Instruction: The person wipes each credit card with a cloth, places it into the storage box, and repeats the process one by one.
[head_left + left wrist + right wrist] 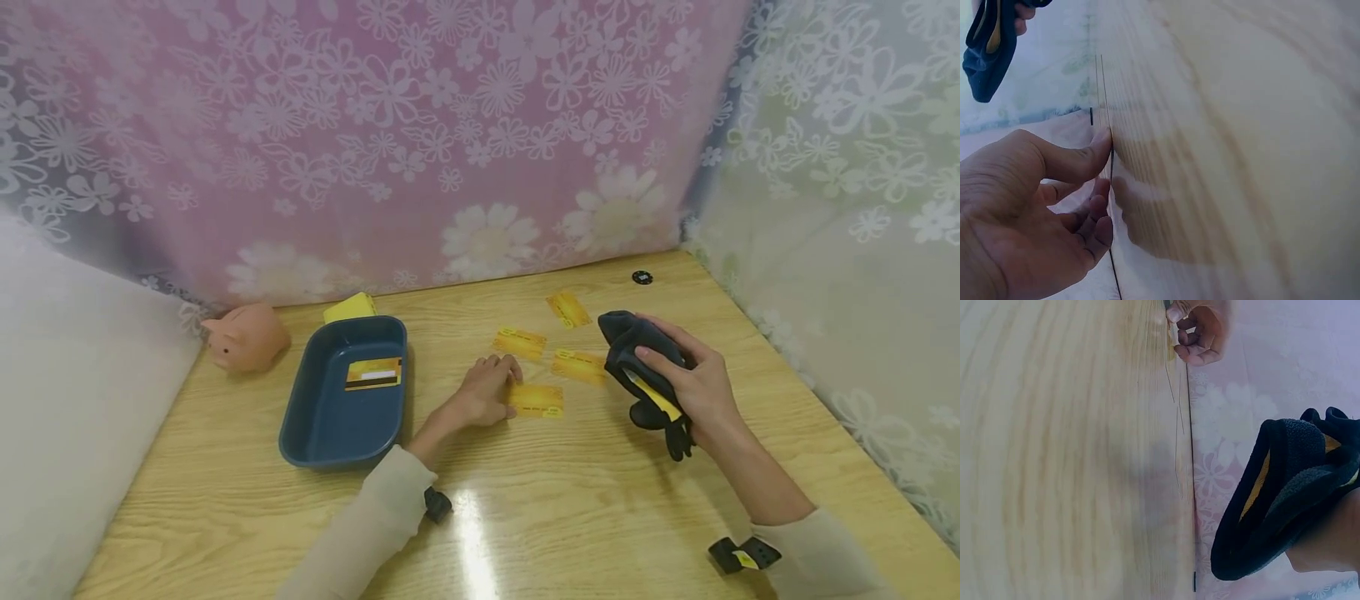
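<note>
My right hand (705, 387) grips a dark blue soft cloth pouch (1291, 469) above the table, its mouth parted. A yellow edge, card-like, shows inside it, and black cord loops hang below. My left hand (483, 392) is low at the left end of a yellow card (540, 401) lying on the table; thumb and curled fingers are at the card's two long sides. In the left wrist view, the fingertips (1102, 228) reach the table surface. Beyond lie more yellow cards: one upper left (520, 342), one partly behind the pouch (579, 367), one farther back (569, 309).
A blue tray (341, 454) stands left of my left hand, with a yellow card (373, 374) in it. Behind it is a bright yellow object (350, 307). A pink piggy bank (247, 337) sits far left, a black poker chip (642, 277) back right. Floral curtains enclose the table.
</note>
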Available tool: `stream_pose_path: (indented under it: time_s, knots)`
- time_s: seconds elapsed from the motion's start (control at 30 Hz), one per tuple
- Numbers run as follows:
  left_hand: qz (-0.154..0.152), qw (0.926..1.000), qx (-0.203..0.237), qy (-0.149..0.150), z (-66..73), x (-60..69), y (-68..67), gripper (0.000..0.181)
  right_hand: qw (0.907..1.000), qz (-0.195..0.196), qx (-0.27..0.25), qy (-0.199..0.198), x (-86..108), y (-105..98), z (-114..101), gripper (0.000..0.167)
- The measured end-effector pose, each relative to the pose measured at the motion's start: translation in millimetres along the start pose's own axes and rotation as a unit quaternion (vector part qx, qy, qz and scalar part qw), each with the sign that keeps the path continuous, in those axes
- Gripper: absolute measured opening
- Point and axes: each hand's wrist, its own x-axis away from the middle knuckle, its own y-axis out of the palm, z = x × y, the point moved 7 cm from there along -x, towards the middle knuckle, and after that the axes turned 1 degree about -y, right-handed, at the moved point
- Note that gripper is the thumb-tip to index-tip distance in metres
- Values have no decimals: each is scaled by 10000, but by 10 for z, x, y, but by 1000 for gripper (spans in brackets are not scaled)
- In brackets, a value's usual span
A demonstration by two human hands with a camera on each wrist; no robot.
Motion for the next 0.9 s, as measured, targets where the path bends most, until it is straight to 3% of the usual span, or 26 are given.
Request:
stream_pose_path:
  time_s: [0.2,0.4,0.53,0.63,0.73,0.9]
  knots:
    - [-121,9996,-60,-259,-26,0,-3,54,10000,-13,-5,-58,-12,21,10,52]
    - [29,9995,-139,-281,-27,55,-26,51,9998,20,193,87,-5,36,26,54]
    - [92,9995,48,-306,-13,93,-33,54,9995,-5,309,108,-3,61,37,55]
    - [119,9990,371,-223,14,112,-44,55,9998,-66,177,73,-10,100,39,54]
    - [130,9947,1006,-161,18,130,-54,57,9999,-148,43,37,-23,153,39,54]
    - [360,9713,2341,-222,-27,164,-120,59,9997,-230,55,-5,-49,248,30,53]
